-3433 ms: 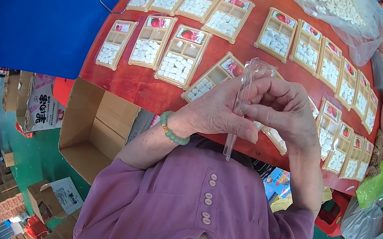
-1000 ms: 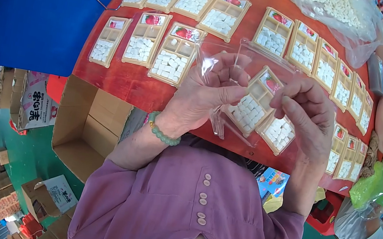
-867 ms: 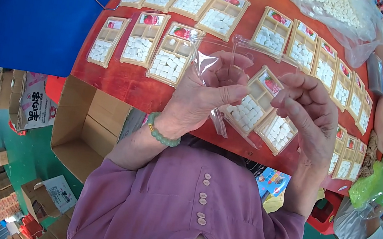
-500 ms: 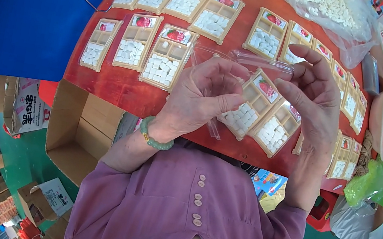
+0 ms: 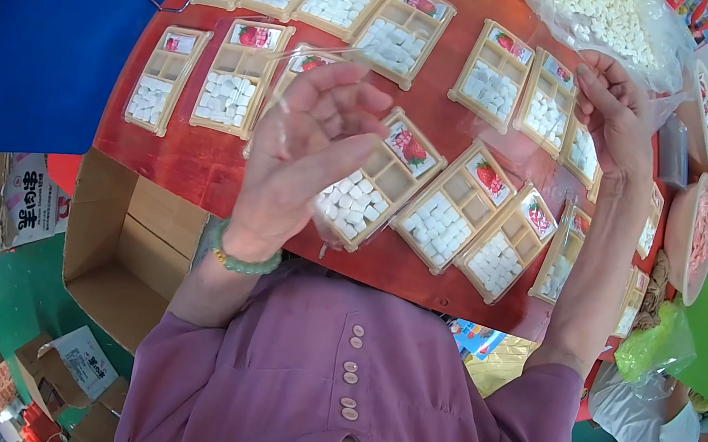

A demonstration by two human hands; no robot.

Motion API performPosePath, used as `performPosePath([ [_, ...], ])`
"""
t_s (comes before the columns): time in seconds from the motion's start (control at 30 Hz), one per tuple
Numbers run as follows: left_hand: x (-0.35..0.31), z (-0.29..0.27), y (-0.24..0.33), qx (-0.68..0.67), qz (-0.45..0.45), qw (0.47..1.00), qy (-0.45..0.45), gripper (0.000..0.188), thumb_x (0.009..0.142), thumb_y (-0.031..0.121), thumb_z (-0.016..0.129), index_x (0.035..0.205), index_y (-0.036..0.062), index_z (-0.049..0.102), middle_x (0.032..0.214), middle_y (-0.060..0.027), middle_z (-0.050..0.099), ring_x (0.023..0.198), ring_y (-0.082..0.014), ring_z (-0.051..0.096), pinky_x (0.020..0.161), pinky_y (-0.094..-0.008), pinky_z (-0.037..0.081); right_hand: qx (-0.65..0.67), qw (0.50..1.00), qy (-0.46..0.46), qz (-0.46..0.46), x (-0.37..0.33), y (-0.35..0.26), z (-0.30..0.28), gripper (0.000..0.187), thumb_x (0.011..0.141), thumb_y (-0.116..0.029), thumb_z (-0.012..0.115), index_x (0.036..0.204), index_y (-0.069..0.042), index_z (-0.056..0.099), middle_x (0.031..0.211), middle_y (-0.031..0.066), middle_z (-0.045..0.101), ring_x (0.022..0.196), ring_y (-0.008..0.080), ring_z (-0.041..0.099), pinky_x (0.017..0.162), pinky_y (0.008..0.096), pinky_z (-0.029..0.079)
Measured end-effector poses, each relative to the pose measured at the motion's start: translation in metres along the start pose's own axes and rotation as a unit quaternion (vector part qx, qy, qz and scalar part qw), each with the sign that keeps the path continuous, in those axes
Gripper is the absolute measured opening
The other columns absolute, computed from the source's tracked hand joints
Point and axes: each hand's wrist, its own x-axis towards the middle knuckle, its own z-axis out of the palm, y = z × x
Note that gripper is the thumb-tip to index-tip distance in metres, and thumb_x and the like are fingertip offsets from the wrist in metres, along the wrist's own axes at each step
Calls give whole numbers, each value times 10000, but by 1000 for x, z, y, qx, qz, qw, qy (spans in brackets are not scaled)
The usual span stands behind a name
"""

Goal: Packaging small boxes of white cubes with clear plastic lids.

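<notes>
Left hand: raised above the red desk, palm turned in, fingers loosely curled and pinching the near edge of a clear plastic sleeve.
Right hand: up high toward the far side, fingers spread and nipping the other end of the sleeve; grip there is partly lost in the glare.
Clear plastic sleeve: stretched in the air between both hands, over the middle rows of trays, not touching the desk as far as I can tell.
How it handles: I'd judge it feather-light, floppy, slick and quick to cling or crease; no weight, but easy to lose from a light pinch.
Where to take hold: at the edges or corners, thumb against fingertip, one hand each end, keeping it taut so the mouth stays findable.
Tan compartment tray: right under the left hand, white cubes in its near cells, a strawberry picture card at its top end; stiff-looking but likely thin.
Neighbouring trays: just beside, same filling, lying at a slant.
Bag of white cubes: far edge, near the right hand.
Cardboard box: open, below the desk edge.
</notes>
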Motion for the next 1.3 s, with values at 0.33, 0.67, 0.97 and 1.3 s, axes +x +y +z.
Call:
performPosePath([
  [0.33,-27,-52,-6,-101,-33,994,6,549,819,89,564,1297,-56,335,1167,-207,489,999,-268,570,883,-361,464,-8,995,8,103,50,44,-2,211,895,-79,563,1086,11,549,782,-28,537,575,18,452,478,152,392],
  [0.67,-27,-60,-6,-43,-61,997,-20,796,729,298,656,1329,-79,294,1159,-179,491,982,-240,569,872,-345,452,-41,992,-5,116,68,62,0,163,898,-86,565,1025,15,577,711,-32,524,561,22,439,482,159,368],
  [0.97,-29,-61,-6,-60,-74,993,-63,909,676,358,702,1344,-78,266,1120,-189,505,965,-250,567,865,-348,451,-206,974,54,79,75,64,4,155,899,-128,569,996,-9,593,697,-45,524,574,34,433,509,187,348],
  [1.3,-32,-61,-7,-70,-80,992,-72,907,680,356,708,1343,-79,268,1113,-196,505,963,-259,567,857,-348,457,-366,927,80,24,81,76,7,207,891,-145,558,1023,8,601,595,-16,490,501,53,423,459,220,337],
])
